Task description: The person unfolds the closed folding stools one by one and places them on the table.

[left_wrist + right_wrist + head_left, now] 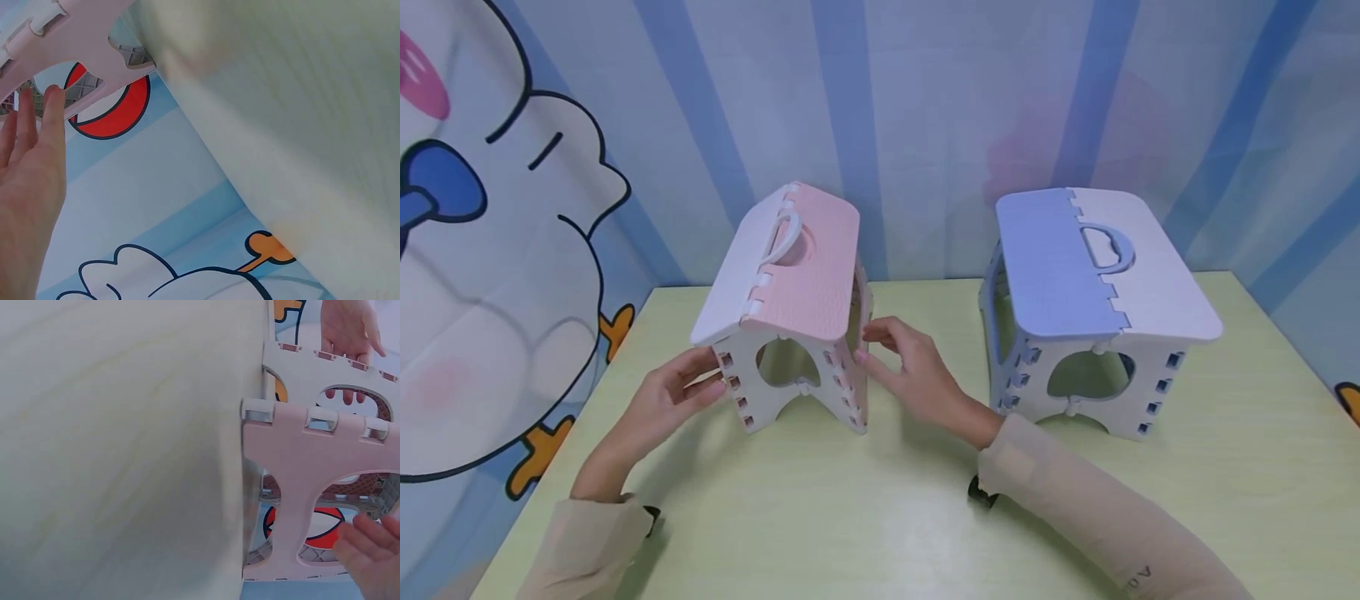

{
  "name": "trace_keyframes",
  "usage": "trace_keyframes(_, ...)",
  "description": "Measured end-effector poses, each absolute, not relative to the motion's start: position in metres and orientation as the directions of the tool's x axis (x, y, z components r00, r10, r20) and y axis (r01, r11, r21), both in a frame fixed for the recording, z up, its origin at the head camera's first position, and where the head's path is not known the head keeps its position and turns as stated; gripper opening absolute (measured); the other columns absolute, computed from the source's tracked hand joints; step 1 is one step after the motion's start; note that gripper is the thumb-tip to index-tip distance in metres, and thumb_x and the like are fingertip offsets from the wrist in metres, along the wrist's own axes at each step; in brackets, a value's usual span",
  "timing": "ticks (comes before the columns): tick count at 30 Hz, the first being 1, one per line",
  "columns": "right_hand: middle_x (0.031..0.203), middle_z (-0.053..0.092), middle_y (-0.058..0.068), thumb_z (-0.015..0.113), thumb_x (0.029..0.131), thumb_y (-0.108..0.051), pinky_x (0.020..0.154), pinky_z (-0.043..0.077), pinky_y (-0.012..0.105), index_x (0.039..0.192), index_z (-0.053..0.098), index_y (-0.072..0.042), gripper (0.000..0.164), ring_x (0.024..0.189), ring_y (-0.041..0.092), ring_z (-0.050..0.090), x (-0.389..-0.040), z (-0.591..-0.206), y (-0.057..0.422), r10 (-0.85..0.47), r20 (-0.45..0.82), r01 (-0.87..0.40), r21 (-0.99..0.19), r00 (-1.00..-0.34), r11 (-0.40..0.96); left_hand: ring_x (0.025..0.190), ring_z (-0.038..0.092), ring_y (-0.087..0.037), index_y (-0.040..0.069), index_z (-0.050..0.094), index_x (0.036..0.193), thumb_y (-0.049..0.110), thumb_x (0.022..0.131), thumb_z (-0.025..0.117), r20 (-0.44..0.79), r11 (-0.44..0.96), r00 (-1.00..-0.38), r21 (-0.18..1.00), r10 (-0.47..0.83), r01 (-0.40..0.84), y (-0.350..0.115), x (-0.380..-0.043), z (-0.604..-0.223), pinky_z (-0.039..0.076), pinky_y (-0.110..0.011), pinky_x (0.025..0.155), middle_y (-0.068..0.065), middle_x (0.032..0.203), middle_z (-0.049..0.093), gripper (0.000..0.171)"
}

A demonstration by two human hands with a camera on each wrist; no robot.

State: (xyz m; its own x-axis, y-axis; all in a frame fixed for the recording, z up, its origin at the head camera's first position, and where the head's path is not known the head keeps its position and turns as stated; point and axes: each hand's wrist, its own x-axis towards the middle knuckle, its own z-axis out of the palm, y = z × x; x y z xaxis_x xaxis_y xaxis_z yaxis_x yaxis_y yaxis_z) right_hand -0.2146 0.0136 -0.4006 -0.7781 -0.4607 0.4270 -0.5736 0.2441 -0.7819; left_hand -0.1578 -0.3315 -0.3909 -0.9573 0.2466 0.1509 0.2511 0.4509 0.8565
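A pink and white folding step stool (808, 275) stands on the table with its two top panels raised into a peak, its loop handle sticking up at the ridge. My left hand (662, 400) is at its left side, fingers extended toward the side panel's opening, as the left wrist view (31, 156) also has it. On the opposite side my right hand (917, 371) is held with loosely bent fingers by the pink side panel (300, 456). In the right wrist view those fingers are beside the panel's cut-out. Neither hand grips the stool.
To the right stands a blue and white folding step stool (1060, 267), unfolded with a flat top; my right forearm passes in front of it. Both stools are on a pale green table (850, 517). Behind hangs a striped blue backdrop (917, 150) with cartoon figures.
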Motion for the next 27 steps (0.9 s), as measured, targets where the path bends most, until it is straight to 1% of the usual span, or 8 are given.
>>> trace_keyframes(9,0.141,0.053,0.016,0.056,0.102,-0.032,0.11,0.039,0.04,0.14,0.048,0.003,0.052,0.131,0.028,0.049,-0.221,-0.383,0.013,-0.314,0.451,-0.537,-0.791,-0.836,0.294,0.128,0.048,-0.003,-0.003,0.037,0.151,0.013,0.109,0.038,0.219,0.468,-0.941,0.823,0.259,0.321,-0.337,-0.161,-0.379,0.04,-0.015,0.101,-0.023,0.147,0.045,0.044)
trace_keyframes(16,0.153,0.042,0.012,0.054,0.101,-0.037,0.114,0.033,0.044,0.15,0.04,-0.001,0.062,0.141,0.025,0.038,-0.227,-0.367,0.009,-0.276,0.469,-0.54,-0.781,-0.839,0.315,0.138,0.042,-0.028,0.005,0.029,0.157,0.02,0.11,0.039,0.291,0.559,-0.942,0.759,0.169,0.335,-0.336,-0.165,-0.362,0.039,-0.011,0.1,-0.016,0.156,0.037,0.05)
trace_keyframes(19,0.154,0.041,0.011,0.054,0.1,-0.04,0.114,0.033,0.044,0.151,0.038,-0.001,0.066,0.141,0.023,0.038,-0.23,-0.359,0.006,-0.273,0.47,-0.54,-0.778,-0.839,0.32,0.141,0.038,-0.03,0.011,0.03,0.158,0.021,0.109,0.042,0.323,0.585,-0.936,0.736,0.14,0.342,-0.333,-0.168,-0.352,0.035,-0.01,0.102,-0.011,0.156,0.038,0.051)
trace_keyframes(21,0.136,0.057,0.015,0.053,0.1,-0.044,0.111,0.037,0.043,0.152,0.037,-0.001,0.069,0.112,0.023,0.061,-0.232,-0.355,0.005,-0.271,0.464,-0.534,-0.781,-0.843,0.323,0.143,0.035,-0.027,0.015,0.031,0.158,0.021,0.108,0.043,0.344,0.593,-0.929,0.723,0.136,0.354,-0.329,-0.171,-0.347,0.033,-0.013,0.105,-0.007,0.157,0.037,0.051)
trace_keyframes(22,0.12,0.065,0.016,0.053,0.1,-0.046,0.109,0.038,0.042,0.153,0.036,-0.002,0.071,0.092,0.022,0.064,-0.233,-0.353,0.004,-0.271,0.458,-0.529,-0.784,-0.847,0.325,0.144,0.033,-0.025,0.017,0.031,0.158,0.021,0.108,0.043,0.35,0.592,-0.927,0.721,0.138,0.36,-0.327,-0.172,-0.344,0.032,-0.015,0.106,-0.005,0.158,0.035,0.051)
trace_keyframes(24,0.121,0.065,0.016,0.053,0.1,-0.047,0.109,0.038,0.041,0.154,0.034,-0.003,0.072,0.092,0.019,0.063,-0.235,-0.35,0.002,-0.27,0.45,-0.521,-0.787,-0.851,0.33,0.142,0.035,-0.023,0.021,0.032,0.158,0.021,0.108,0.044,0.356,0.594,-0.924,0.716,0.141,0.366,-0.323,-0.174,-0.339,0.034,-0.022,0.108,-0.002,0.158,0.035,0.051)
trace_keyframes(26,0.124,0.063,0.017,0.053,0.101,-0.046,0.111,0.036,0.04,0.155,0.031,-0.003,0.073,0.096,0.02,0.064,-0.237,-0.347,0.001,-0.281,0.445,-0.521,-0.785,-0.851,0.334,0.14,0.036,-0.024,0.024,0.031,0.158,0.021,0.108,0.044,0.346,0.586,-0.926,0.723,0.152,0.366,-0.318,-0.176,-0.333,0.035,-0.034,0.111,0.0,0.159,0.034,0.051)
trace_keyframes(27,0.142,0.053,0.016,0.054,0.101,-0.044,0.113,0.034,0.04,0.155,0.03,-0.003,0.072,0.118,0.02,0.058,-0.238,-0.346,0.001,-0.287,0.446,-0.525,-0.782,-0.848,0.335,0.14,0.036,-0.025,0.025,0.03,0.158,0.021,0.108,0.044,0.338,0.58,-0.927,0.728,0.161,0.366,-0.316,-0.177,-0.331,0.035,-0.041,0.112,0.001,0.159,0.032,0.052)
